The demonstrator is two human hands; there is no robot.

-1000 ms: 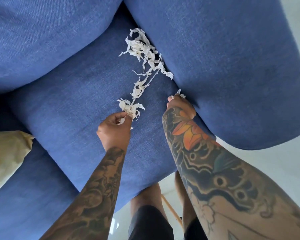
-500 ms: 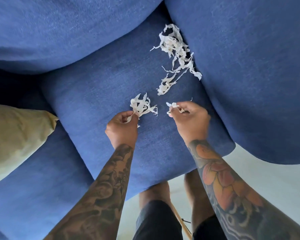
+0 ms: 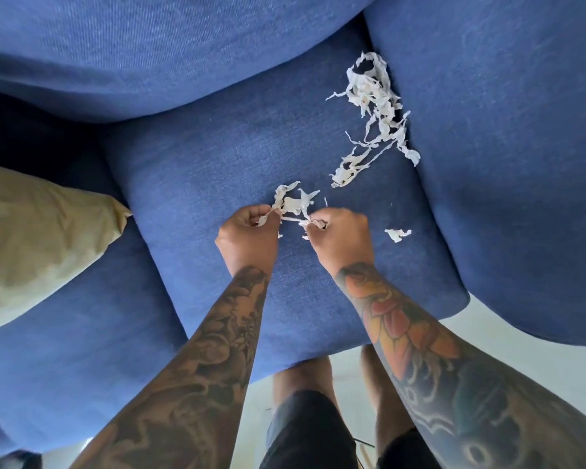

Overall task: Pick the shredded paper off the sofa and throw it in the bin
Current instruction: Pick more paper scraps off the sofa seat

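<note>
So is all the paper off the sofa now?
No, a big tangle of shredded paper and a small scrap lie on the sofa.

Beige cushion at frame left; pale glossy floor lower right, daylight glare on it.

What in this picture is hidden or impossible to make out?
- Bin: nowhere in the head view, outside the frame.
- Paper inside the left hand and right hand: curled fingers cover it.
- Beige cushion: cut off by the left edge.
- Feet: hidden behind the forearms and bottom edge.
</note>
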